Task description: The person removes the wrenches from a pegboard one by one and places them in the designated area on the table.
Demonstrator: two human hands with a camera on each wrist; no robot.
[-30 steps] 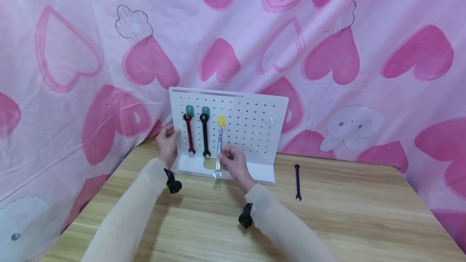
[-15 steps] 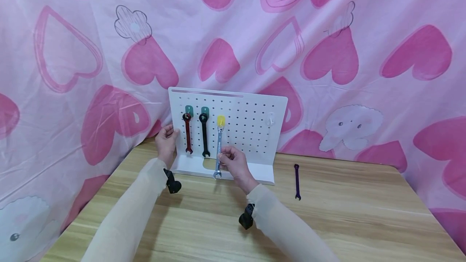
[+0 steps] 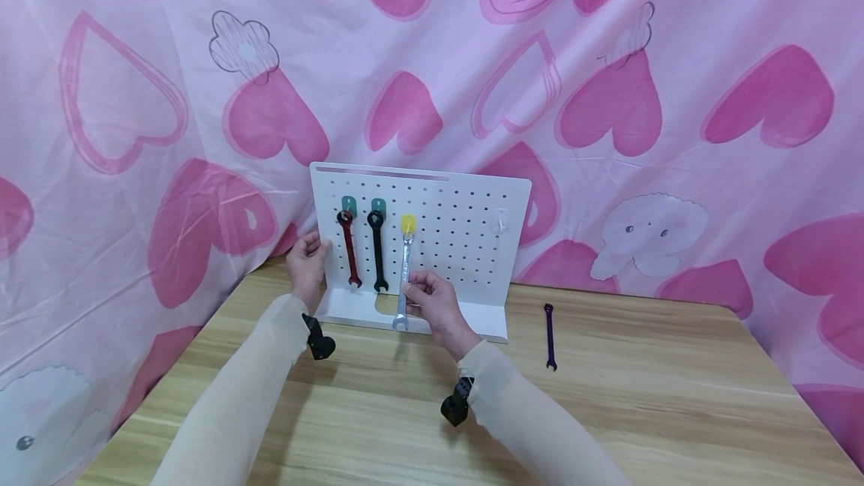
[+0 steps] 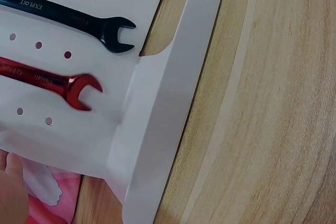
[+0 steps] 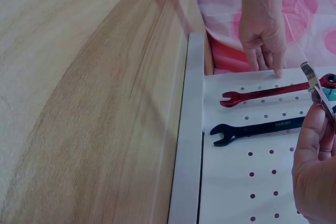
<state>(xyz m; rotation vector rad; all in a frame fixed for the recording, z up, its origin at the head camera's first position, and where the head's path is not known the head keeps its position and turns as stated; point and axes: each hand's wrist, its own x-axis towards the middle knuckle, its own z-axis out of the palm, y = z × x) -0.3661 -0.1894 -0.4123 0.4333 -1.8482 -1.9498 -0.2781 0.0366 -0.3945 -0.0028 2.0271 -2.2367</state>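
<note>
My right hand (image 3: 435, 306) pinches a silver combination wrench (image 3: 405, 268) partway down its shaft. The wrench's ring end overlaps a yellow hook (image 3: 408, 223) on the white pegboard (image 3: 466, 238), and its open end tilts out toward me. At the board's left edge, my left hand (image 3: 307, 261) grips the rim between thumb and fingers; the right wrist view shows this left hand (image 5: 264, 30) from across the board. A red wrench (image 3: 349, 250) and a black wrench (image 3: 377, 253) hang from green hooks between my two hands.
A purple wrench (image 3: 550, 336) lies on the wooden table (image 3: 641, 396) to the right of the board. A clear hook (image 3: 499, 221) sits at the pegboard's upper right. Behind everything hangs a pink heart-patterned curtain (image 3: 432, 36).
The silver wrench's lower end has shifted slightly left in my right hand. The red wrench swings a little on its hook. My left hand stays at the board's edge.
</note>
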